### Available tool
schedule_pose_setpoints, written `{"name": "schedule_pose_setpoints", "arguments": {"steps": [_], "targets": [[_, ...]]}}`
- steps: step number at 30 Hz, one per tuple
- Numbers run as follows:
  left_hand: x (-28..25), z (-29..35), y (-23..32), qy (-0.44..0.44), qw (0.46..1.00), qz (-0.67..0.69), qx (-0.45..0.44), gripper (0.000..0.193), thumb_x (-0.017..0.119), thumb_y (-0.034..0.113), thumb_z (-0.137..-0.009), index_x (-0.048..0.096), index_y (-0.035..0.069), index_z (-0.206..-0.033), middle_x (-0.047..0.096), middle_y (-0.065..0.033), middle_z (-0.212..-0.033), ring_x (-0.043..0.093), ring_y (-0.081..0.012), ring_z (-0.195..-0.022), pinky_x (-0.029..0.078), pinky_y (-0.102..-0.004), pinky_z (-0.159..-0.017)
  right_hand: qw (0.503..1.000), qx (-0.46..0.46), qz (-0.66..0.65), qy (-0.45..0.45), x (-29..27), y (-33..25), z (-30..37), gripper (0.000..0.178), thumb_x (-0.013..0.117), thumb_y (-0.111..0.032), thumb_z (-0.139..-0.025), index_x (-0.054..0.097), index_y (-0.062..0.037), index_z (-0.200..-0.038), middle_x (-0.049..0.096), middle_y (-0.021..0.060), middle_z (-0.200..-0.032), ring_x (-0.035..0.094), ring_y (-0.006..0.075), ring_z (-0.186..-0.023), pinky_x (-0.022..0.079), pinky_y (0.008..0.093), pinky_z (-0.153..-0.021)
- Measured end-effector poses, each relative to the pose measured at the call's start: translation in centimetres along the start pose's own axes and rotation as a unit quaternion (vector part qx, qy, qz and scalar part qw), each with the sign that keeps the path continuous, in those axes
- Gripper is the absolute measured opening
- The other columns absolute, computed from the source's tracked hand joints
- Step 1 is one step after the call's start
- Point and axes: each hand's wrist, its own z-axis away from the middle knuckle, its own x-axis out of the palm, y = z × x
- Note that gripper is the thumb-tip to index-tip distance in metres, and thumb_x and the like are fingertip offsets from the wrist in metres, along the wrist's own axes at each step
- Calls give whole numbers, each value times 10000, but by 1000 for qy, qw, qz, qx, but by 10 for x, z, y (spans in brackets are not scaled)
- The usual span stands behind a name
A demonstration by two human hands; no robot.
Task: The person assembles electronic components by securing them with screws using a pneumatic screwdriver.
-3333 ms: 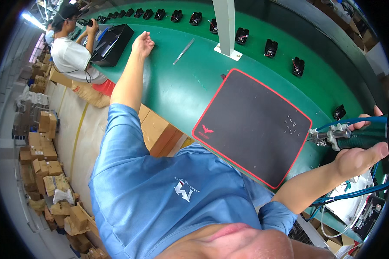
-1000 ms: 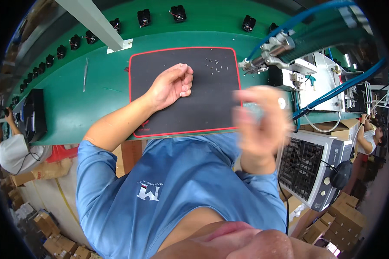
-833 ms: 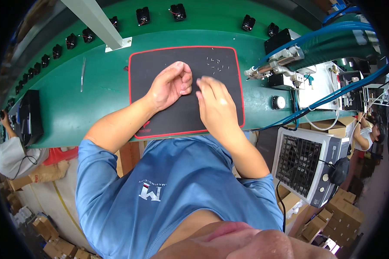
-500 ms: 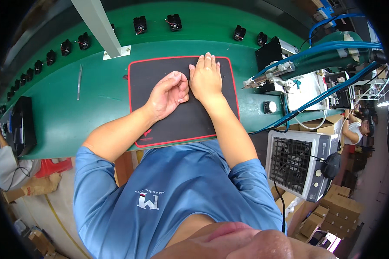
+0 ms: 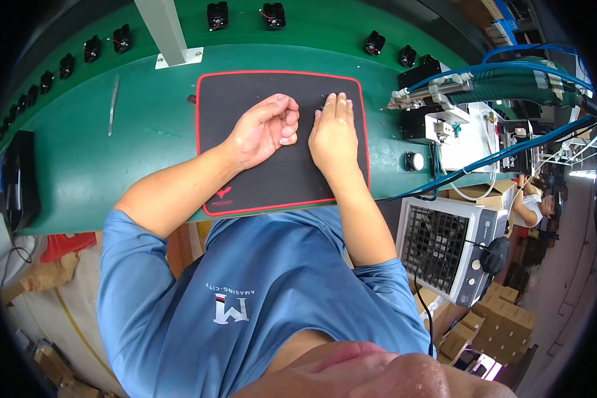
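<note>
My left hand [image 5: 264,131] rests on a black mat [image 5: 272,189] with a red edge. Its palm faces up and its fingers are curled in with the thumb over them; what lies inside, if anything, is hidden. My right hand [image 5: 335,136] lies palm down nearer the mat's right side, its fingers stretched out flat. By its index fingertip are a few tiny dark bits [image 5: 324,101], too small to name. The two hands are apart, with bare mat between them.
Black fan-like units [image 5: 272,16] line the green back ledge. A metal post [image 5: 162,33] stands at the back. Tweezers-like metal strip [image 5: 114,105] lies left. At right are a machine with blue hoses [image 5: 517,149], a round white-topped container [image 5: 414,161] and an air cooler [image 5: 438,245].
My right hand has moved right, away from my left hand, and a gap has opened between them. The left hand stays curled. The whole view has shifted slightly.
</note>
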Motion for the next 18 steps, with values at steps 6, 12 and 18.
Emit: {"name": "schedule_pose_setpoints", "arguments": {"steps": [6, 12, 18], "targets": [[-3, 2, -3, -2, 1000, -1, -2, 198, 520, 245, -1052, 577, 55, -1048, 537, -33, -839, 501, -148, -712, 429, -298, -643, 997, -36, -62, -7, -4, -15, -2, 426, 529, -72, -948, 530, 141, -1317, 531, 332, -1373, 513, 498, -1297, 439, 473, -1102], [-2, 3, -2, -7, 1000, 4, 0, 179, 515, 219, -1053, 583, 53, -1048, 552, -32, -848, 513, -144, -706, 438, -303, -649, 994, -106, -11, -34, -16, 1, 7, 475, 544, -24, -877, 537, 129, -1326, 538, 281, -1391, 528, 445, -1308, 458, 432, -1100], [-2, 1, 1, -13, 1000, 8, 3, 158, 526, 197, -1051, 600, 58, -1045, 565, -27, -851, 519, -138, -694, 442, -303, -651, 993, -79, -38, -73, -52, 6, 29, 462, 520, 37, -877, 548, 109, -1333, 514, 273, -1434, 515, 406, -1341, 450, 417, -1116]]}}
